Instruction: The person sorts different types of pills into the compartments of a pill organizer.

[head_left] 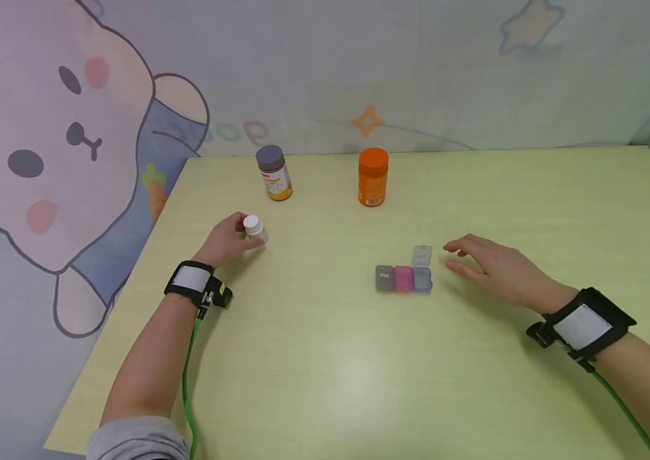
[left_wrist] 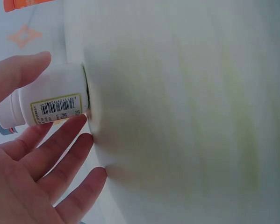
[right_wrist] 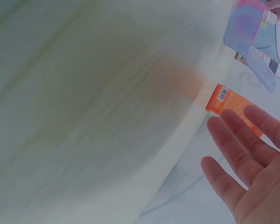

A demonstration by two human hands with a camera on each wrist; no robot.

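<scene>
My left hand [head_left: 227,240] holds a small white pill bottle [head_left: 255,229] with a white cap, upright at the left of the table. In the left wrist view, the thumb lies along one side of the bottle [left_wrist: 58,91] and the forefinger is on the other, by a barcode label. The other fingertips reach the tabletop. My right hand [head_left: 494,267] hovers with loosely bent fingers and nothing in it, just right of a small pill box [head_left: 403,279]. This box has grey, pink and purple compartments; the purple one's lid [head_left: 422,255] stands raised.
A brown bottle [head_left: 274,174] with a grey cap stands at the back left of the table [head_left: 325,358]. An orange bottle [head_left: 373,177] is behind the pill box. Green cables [head_left: 188,377] trail from both wrist cameras. A printed wall sheet borders the table's back edge.
</scene>
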